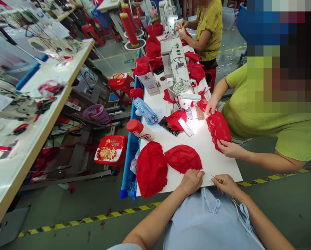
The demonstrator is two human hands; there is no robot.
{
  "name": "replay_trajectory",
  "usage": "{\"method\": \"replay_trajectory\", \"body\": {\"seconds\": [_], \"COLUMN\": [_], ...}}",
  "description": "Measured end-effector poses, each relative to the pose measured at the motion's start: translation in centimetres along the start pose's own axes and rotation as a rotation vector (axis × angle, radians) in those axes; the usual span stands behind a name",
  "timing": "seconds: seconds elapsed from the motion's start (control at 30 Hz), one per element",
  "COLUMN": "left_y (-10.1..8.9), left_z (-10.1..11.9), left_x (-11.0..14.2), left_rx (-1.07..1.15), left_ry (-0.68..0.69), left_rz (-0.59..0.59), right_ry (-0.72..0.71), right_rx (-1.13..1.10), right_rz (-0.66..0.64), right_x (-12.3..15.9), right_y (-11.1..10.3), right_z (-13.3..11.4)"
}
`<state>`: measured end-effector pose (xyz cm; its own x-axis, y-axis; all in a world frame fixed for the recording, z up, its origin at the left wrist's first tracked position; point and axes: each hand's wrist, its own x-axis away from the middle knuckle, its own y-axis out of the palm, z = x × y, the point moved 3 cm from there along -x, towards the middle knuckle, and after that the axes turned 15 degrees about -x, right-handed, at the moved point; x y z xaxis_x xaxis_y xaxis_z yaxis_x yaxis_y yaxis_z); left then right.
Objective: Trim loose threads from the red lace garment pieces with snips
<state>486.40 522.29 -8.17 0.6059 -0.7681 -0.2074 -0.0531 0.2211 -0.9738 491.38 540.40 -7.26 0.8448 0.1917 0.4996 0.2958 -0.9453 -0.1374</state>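
Note:
My left hand (191,181) is closed at the near right corner of a red fabric piece (183,158), a pointed oval lying on the white table (176,184). My right hand (226,184), a little to the right, is closed round a thin pointed metal tool (214,178); its tip points left and its exact kind is hard to make out. Beside the oval, to its left, lies a larger red fabric piece (152,169) with a slightly wrinkled surface, apart from both hands.
A person in a green top at the right holds red lace-edged fabric (219,130). Farther back stand a sewing machine (180,73), a red-capped bottle (139,130), a blue clear case (146,111) and a black card (169,125). A red stool (111,149) stands left, below table height.

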Motion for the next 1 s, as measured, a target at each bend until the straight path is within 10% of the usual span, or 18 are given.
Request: {"method": "replay_trajectory", "body": {"seconds": [1.0], "left_y": [-0.03], "left_z": [-0.01], "left_x": [0.05], "left_rx": [-0.013], "left_ry": [-0.001], "left_rz": [0.027], "right_ry": [0.004], "right_rx": [-0.002], "right_rz": [-0.009], "right_x": [-0.07], "right_y": [0.04], "right_z": [0.25]}}
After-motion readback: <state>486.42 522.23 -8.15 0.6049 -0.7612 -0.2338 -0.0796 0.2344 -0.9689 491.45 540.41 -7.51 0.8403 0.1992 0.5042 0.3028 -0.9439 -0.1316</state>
